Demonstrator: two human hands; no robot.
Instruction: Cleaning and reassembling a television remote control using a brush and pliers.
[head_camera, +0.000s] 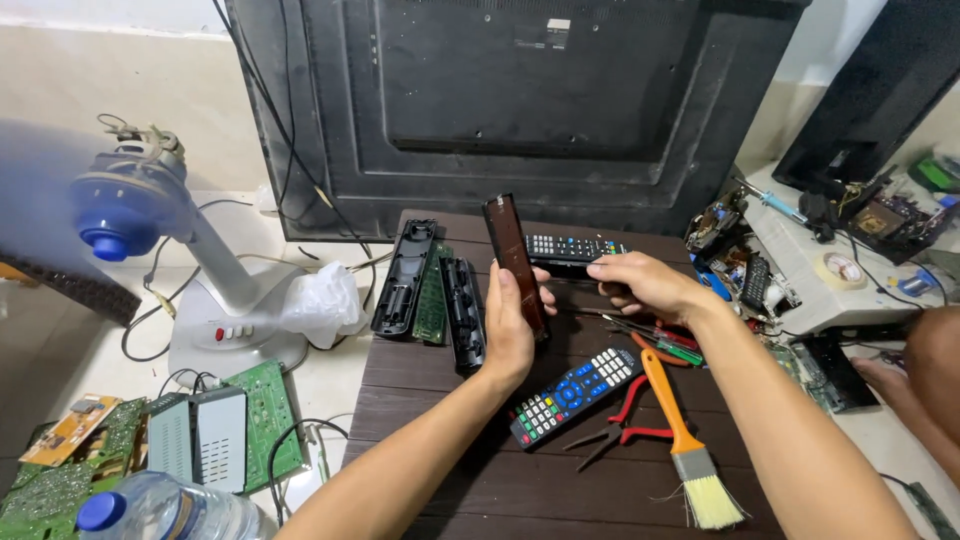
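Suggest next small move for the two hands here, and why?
Probably bring the remote body in the right hand toward the dark cover strip that the left hand holds upright. Both parts are lifted over the brown table, close together but not yet aligned.

A dark wooden tabletop (560, 500) is carrying a multicoloured-button remote (575, 395), red-handled pliers (622, 428) and an orange-handled brush (685, 445). Opened black remote shells (405, 280) are lying at its far left corner beside a green circuit strip (433, 295). A large black television back (520, 110) is standing behind. On the floor, a blue-and-white fan (160, 240) is standing near green circuit boards (265, 425) and a plastic bottle (165, 510).
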